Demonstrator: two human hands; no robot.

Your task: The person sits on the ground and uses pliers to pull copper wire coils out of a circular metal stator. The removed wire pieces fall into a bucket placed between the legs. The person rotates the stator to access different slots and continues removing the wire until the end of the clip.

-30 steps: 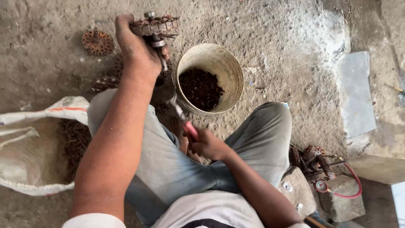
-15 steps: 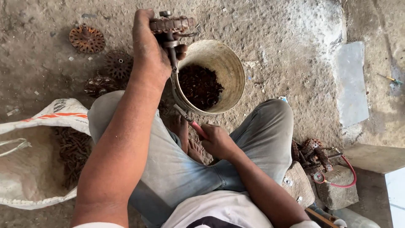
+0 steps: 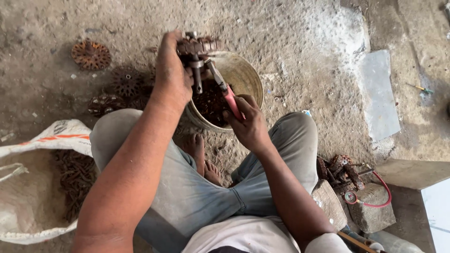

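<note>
Rotor (image 3: pixel 199 47), rusty and toothed, held at upper centre of the frame over the bucket (image 3: pixel 243 77), gripped in the left hand (image 3: pixel 172 75) with fingers wrapped round its far side and its shaft pointing down. Pliers (image 3: pixel 224 91) with red handles clasped in the right hand (image 3: pixel 248 124), nose raised to touch the rotor just beside the shaft. Half a second earlier, lower: pliers then down near the lap, well apart from the rotor, tip pointing up-left; now lifted across the bucket's mouth and brought against the part. Rotor kept at much the same spot above the bucket rim. Bucket tan, tilted toward the lap, filled with dark scrap bits, partly hidden behind both hands.

Seated cross-legged in grey trousers, bare feet (image 3: pixel 201 154) showing between the knees at centre. Rusty discs (image 3: pixel 91 55) lying on the dirt floor at upper left, as before. White sack (image 3: pixel 33 187) open at lower left, dark chain-like scrap inside. More rusty parts (image 3: pixel 340 171) by a stone block (image 3: pixel 370 206) at lower right, red hose (image 3: pixel 382 194) looped beside them. Pale flat slab (image 3: pixel 379 93) at right.
</note>
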